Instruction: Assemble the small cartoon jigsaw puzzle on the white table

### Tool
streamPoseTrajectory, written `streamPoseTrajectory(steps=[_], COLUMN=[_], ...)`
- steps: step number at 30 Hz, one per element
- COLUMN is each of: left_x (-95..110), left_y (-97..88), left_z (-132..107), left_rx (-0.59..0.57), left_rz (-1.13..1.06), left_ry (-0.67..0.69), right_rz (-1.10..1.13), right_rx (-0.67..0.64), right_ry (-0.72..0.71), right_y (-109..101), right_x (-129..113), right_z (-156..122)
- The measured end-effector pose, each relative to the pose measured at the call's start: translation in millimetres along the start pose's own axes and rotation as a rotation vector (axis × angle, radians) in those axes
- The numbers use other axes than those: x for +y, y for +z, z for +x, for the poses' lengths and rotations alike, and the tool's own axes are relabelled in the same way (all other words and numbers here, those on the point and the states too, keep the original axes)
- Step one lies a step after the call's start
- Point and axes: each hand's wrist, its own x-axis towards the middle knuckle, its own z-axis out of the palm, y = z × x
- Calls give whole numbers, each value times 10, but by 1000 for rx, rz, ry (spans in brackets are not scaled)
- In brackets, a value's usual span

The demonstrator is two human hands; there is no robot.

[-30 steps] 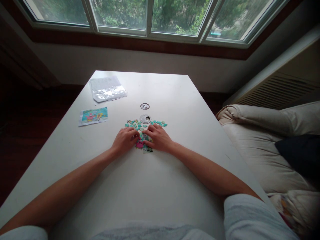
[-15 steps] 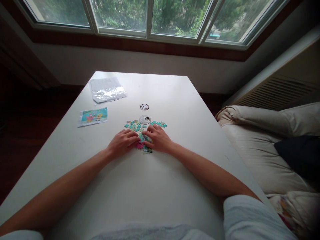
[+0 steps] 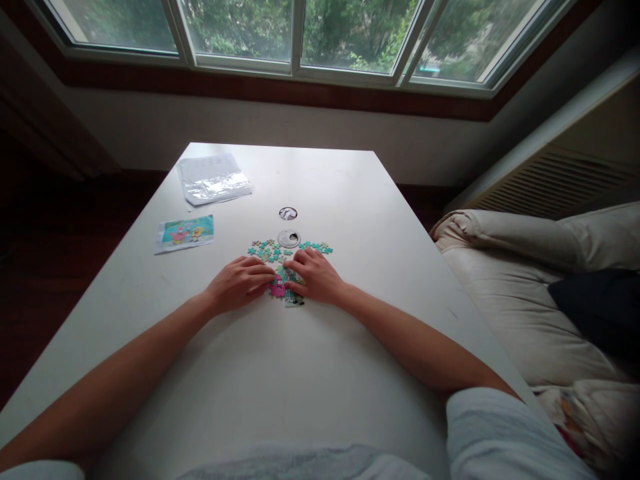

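Observation:
A small patch of joined jigsaw pieces (image 3: 283, 288), pink and teal, lies on the white table (image 3: 280, 373) between my hands. My left hand (image 3: 235, 283) rests flat with fingers stretched toward its left edge, touching it. My right hand (image 3: 315, 277) lies on the patch's right side, fingers curled down onto the pieces. Several loose teal pieces (image 3: 267, 250) are scattered just beyond my fingertips.
A round white cap (image 3: 289, 238) and a table hole (image 3: 287, 213) sit behind the pieces. A cartoon reference picture (image 3: 185, 233) lies to the left, a clear plastic bag (image 3: 214, 179) further back. A cream sofa (image 3: 525, 293) stands along the table's right edge.
My left hand has slid a little left and back toward me, uncovering more of the pink piece. My right hand has stayed in place.

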Motion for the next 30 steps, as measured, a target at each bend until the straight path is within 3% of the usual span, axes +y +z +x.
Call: streamPoseTrajectory(steps=[8,17,24,30], left_x=[71,6,1,-33], left_y=[-91,-67,-35,7], left_z=[26,12,10,-1], left_rx=[-83,-82,-85,-67], left_rz=[70,14,70,109], left_ry=[34,50,75,101], right_rz=[-20,46,65,-4], right_rx=[10,41,88,15], right_ry=[-5,25,78,93], right_y=[7,-8,-70,24], right_x=[-6,108,283,260], right_z=[18,149,613,1013])
